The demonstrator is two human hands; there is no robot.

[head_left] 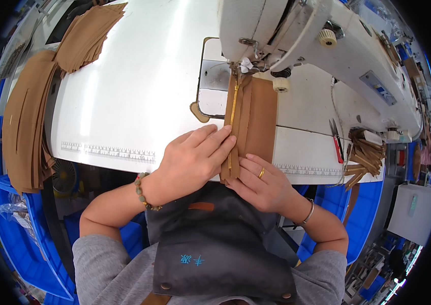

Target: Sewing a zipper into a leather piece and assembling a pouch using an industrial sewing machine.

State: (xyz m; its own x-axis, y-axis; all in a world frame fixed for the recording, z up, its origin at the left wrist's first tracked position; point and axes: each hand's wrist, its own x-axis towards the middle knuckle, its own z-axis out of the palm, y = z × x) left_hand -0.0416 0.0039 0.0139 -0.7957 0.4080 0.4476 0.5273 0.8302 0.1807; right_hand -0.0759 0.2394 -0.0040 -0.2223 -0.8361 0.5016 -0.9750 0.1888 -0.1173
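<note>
A brown fabric piece [261, 107] with a gold zipper [234, 107] along its left side lies under the needle area [237, 71] of the white sewing machine [337, 66]. My left hand [195, 157] rests on the zipper strip's lower part, fingers stretched out over it, pointing up and right. Just below and right of it, my right hand [258, 183] grips the lower end of the fabric at the table's front edge, its thumb partly hidden.
Stacks of brown pieces [25, 122] line the white table's [124, 91] left side. Red-handled scissors [338, 150] and a bundle of brown strips [365, 155] lie at the right. Blue bins [9, 218] flank the table below, beside a fan [65, 178] on the left.
</note>
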